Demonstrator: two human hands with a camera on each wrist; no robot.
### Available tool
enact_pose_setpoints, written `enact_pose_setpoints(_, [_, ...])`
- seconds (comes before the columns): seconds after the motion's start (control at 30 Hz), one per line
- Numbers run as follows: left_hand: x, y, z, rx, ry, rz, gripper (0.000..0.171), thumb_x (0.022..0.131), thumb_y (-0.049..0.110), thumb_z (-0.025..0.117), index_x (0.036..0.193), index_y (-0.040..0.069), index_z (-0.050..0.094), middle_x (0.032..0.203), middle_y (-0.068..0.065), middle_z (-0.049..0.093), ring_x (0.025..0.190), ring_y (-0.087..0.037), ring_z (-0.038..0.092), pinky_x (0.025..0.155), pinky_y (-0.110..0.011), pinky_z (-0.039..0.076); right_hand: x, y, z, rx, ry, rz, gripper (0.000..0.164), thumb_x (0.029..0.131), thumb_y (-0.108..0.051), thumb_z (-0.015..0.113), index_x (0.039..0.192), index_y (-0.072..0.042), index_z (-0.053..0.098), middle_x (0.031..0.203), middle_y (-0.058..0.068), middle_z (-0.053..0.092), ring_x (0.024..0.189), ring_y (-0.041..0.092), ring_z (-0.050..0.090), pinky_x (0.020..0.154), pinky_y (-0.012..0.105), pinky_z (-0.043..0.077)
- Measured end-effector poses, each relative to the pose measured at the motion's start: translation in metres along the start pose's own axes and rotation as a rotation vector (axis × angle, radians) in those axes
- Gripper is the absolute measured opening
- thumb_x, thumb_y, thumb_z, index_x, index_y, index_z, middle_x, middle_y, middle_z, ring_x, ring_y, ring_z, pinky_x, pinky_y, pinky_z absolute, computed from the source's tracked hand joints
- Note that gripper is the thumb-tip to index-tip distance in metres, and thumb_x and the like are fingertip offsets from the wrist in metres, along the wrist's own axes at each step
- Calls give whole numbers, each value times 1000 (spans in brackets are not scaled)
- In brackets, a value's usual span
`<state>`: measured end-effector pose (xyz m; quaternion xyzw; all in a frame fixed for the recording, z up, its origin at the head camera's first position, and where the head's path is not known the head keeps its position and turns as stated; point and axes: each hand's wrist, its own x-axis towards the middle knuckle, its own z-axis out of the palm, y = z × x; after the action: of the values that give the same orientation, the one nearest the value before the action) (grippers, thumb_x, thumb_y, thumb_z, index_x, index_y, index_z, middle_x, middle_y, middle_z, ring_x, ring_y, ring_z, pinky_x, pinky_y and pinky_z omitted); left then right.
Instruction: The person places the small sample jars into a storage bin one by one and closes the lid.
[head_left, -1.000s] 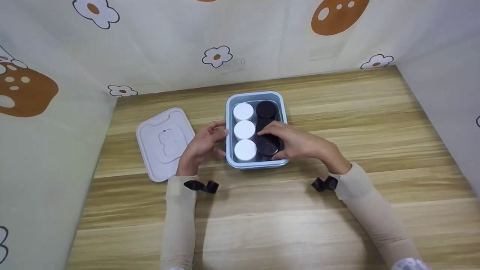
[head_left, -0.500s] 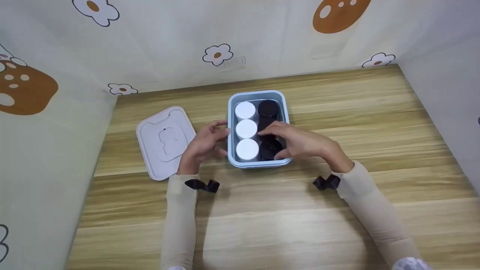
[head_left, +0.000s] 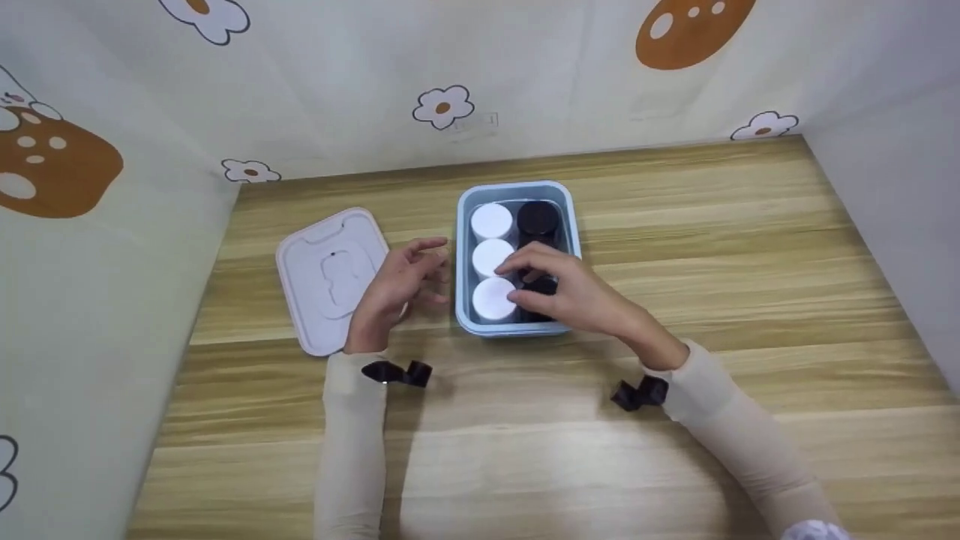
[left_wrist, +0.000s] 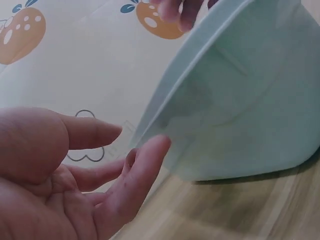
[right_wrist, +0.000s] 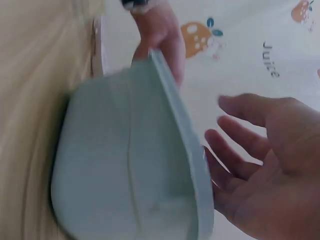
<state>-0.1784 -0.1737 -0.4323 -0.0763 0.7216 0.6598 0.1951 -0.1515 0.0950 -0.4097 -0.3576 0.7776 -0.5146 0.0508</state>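
A light blue plastic box (head_left: 517,330) stands on the table with two rows of round-topped containers inside. Three white tops (head_left: 492,223) line its left side; black tops (head_left: 538,219) line the right, partly hidden by my right hand. That right hand (head_left: 574,291) hovers over the near half of the box, its thumb and fingers loosely bent and apart, gripping nothing. Beside the left wall, my left hand (head_left: 399,283) holds nothing, its fingers relaxed. In the left wrist view, those fingers (left_wrist: 145,170) lie close to the box wall (left_wrist: 235,110); contact is unclear.
A pale, rounded lid-like panel (head_left: 307,281) lies flat on the wooden table (head_left: 525,450), left of the box and partly behind my left hand. A patterned curtain wall (head_left: 337,90) rises along the table's back edge, with side walls left and right.
My right hand has lifted off the near black top and shifted left toward the white ones. My left hand has drawn back from the box's left wall. The containers stay in place.
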Motion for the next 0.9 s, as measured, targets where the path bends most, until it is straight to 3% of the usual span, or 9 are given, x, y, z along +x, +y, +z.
enact_pose_setpoints(0.1, [-13, -3, -9, 74, 59, 32, 42, 104, 15, 49, 144, 1, 48, 118, -17, 58, 91, -21, 63, 67, -32, 66, 0, -12, 17, 88, 11, -4, 32, 92, -6, 71, 122, 1, 65, 122, 15, 64, 113, 23, 60, 96, 38, 59])
enact_pose_setpoints(0.27, [-37, -10, -30, 235, 213, 77, 40, 104, 9, 45, 141, -2, 51, 119, -22, 58, 92, -20, 62, 70, -29, 65, 7, -35, 46, 200, -71, 4, 38, 92, -2, 68, 129, 3, 59, 130, 18, 59, 123, 26, 57, 103, 36, 57])
enact_pose_setpoints(0.4, [-55, -21, -58, 324, 339, 59, 39, 103, 8, 44, 139, -3, 53, 121, -25, 61, 95, -17, 62, 74, -20, 61, 15, -49, 73, 250, -135, 1, 44, 93, -4, 67, 135, 1, 55, 138, 17, 55, 132, 28, 53, 108, 30, 53])
enact_pose_setpoints(0.53, [-71, -27, -83, 372, 419, 32, 39, 104, 9, 44, 139, -3, 54, 126, -26, 61, 99, -14, 61, 78, -17, 59, 25, -54, 98, 308, -177, 31, 49, 95, -6, 65, 141, 0, 50, 144, 17, 52, 138, 28, 48, 112, 27, 49])
enact_pose_setpoints(0.63, [-82, -32, -102, 380, 498, 16, 39, 104, 11, 45, 140, -3, 54, 130, -26, 60, 102, -16, 60, 77, -12, 56, 34, -53, 118, 380, -189, 104, 47, 96, -5, 63, 141, 1, 49, 146, 16, 52, 140, 27, 48, 115, 27, 46])
enact_pose_setpoints(0.77, [-91, -38, -126, 415, 616, 19, 40, 102, 9, 45, 139, -5, 54, 131, -29, 59, 111, -27, 59, 74, -5, 45, 45, -52, 142, 444, -139, 245, 43, 97, -6, 62, 139, -2, 54, 144, 15, 55, 138, 29, 51, 114, 29, 48])
enact_pose_setpoints(0.83, [-93, -39, -136, 428, 638, -9, 43, 101, 9, 44, 141, -5, 51, 133, -30, 58, 111, -30, 60, 70, -5, 43, 52, -51, 152, 422, -103, 300, 41, 96, -8, 63, 136, -5, 58, 142, 13, 58, 135, 30, 54, 112, 33, 50])
enact_pose_setpoints(0.9, [-92, -39, -144, 434, 627, -58, 46, 101, 11, 43, 144, -5, 47, 135, -29, 57, 103, -25, 62, 67, -6, 43, 59, -49, 161, 387, -85, 334, 40, 95, -9, 63, 134, -6, 60, 139, 14, 59, 129, 33, 57, 107, 36, 54])
